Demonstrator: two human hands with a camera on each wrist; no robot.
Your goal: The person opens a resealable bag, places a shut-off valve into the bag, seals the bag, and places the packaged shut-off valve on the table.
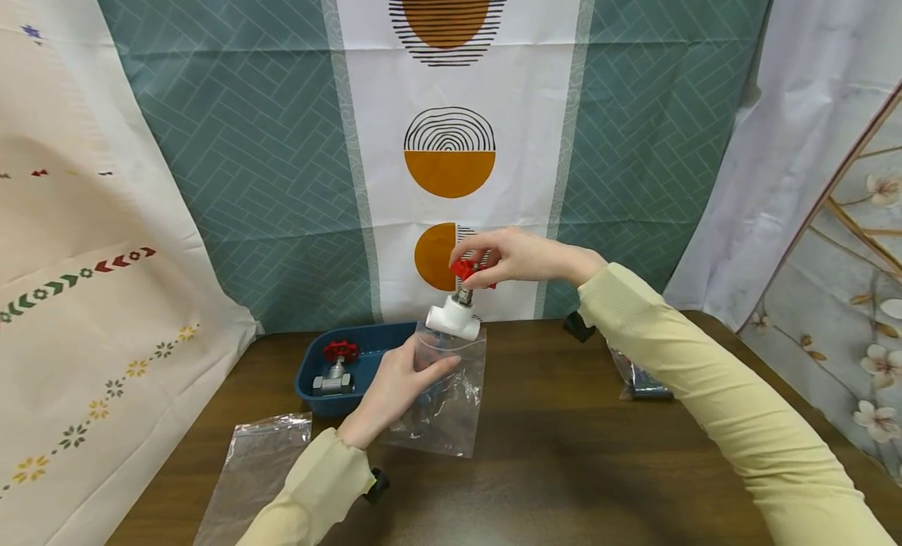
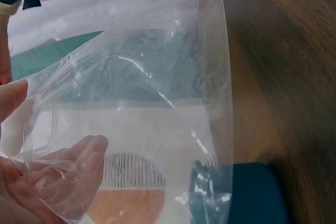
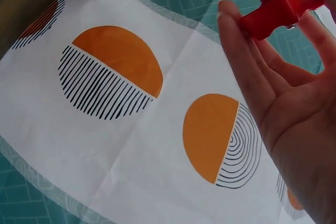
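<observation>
My right hand [image 1: 517, 256] grips the red handwheel [image 3: 275, 14] of a valve with a white plastic tee body [image 1: 453, 317] and a metal stem. The valve hangs stem-up, its body at the mouth of a clear zip bag [image 1: 458, 405]. With the thumb in front, my left hand [image 1: 398, 377] holds that bag near its top edge. Fingers of the left hand show through the plastic in the left wrist view. Whether any part of the valve is inside the bag I cannot tell.
Behind the left hand, a blue tray [image 1: 304, 377] holds a metal valve [image 1: 334, 383] with a red handwheel. Another clear bag [image 1: 264, 468] lies flat at the table's left. A bagged dark item [image 1: 648, 385] lies beyond the right sleeve. Patterned cloth hangs along the back and sides.
</observation>
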